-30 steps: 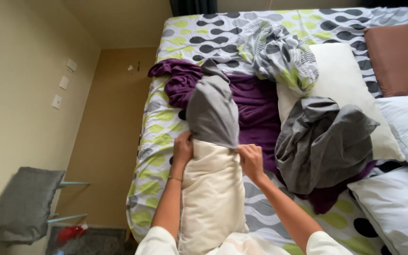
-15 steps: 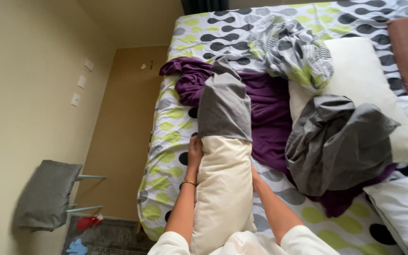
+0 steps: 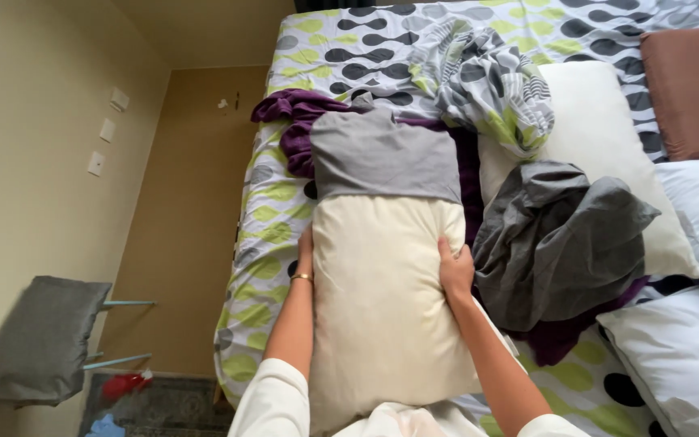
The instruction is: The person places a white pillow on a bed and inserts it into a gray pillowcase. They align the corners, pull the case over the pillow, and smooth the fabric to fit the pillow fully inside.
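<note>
A cream pillow (image 3: 382,299) lies lengthwise in front of me on the patterned bed (image 3: 269,218). A grey pillowcase (image 3: 383,155) covers its far end only. My left hand (image 3: 305,252) presses the pillow's left edge, a gold bracelet on the wrist. My right hand (image 3: 455,271) grips the pillow's right edge, fingers curled onto the fabric. Both arms wear white sleeves.
A crumpled dark grey cloth (image 3: 560,239) lies right of the pillow over a purple sheet (image 3: 293,121). Behind sit a bunched patterned cover (image 3: 487,81), a bare cream pillow (image 3: 600,137), a brown pillow (image 3: 689,89) and white pillows (image 3: 681,356). A grey chair (image 3: 42,340) stands by the left wall.
The pillow has spread out flat and wide before me. Both hands slid from the pillowcase's opening down to the pillow's sides. The view has moved closer.
</note>
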